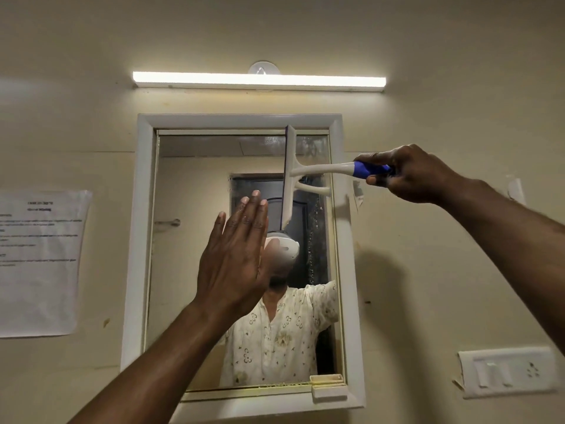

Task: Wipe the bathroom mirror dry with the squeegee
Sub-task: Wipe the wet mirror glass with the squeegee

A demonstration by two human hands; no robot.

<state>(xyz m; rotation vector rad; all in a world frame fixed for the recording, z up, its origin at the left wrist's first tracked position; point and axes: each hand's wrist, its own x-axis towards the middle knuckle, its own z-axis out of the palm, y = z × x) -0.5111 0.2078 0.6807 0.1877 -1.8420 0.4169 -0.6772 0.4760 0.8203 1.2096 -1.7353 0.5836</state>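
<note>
At the centre of the frame, a squeegee (pixel 290 175) stands with its blade upright against the upper right of the bathroom mirror (pixel 195 191), droplets still clinging to the glass right of it. The right hand (pixel 406 174) grips its blue handle; the left hand (pixel 238 252), fingers straight, is raised flat before the glass. The light, stiff plastic tool looks best held by that rubbery grip; wet, it may slip.

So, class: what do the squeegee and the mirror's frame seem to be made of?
Squeegee: probably smooth moulded plastic, white body, blue grip held in the right hand; its dark blade edge looks like rubber. Mirror frame: white, matte, either painted wood or plastic.
</note>
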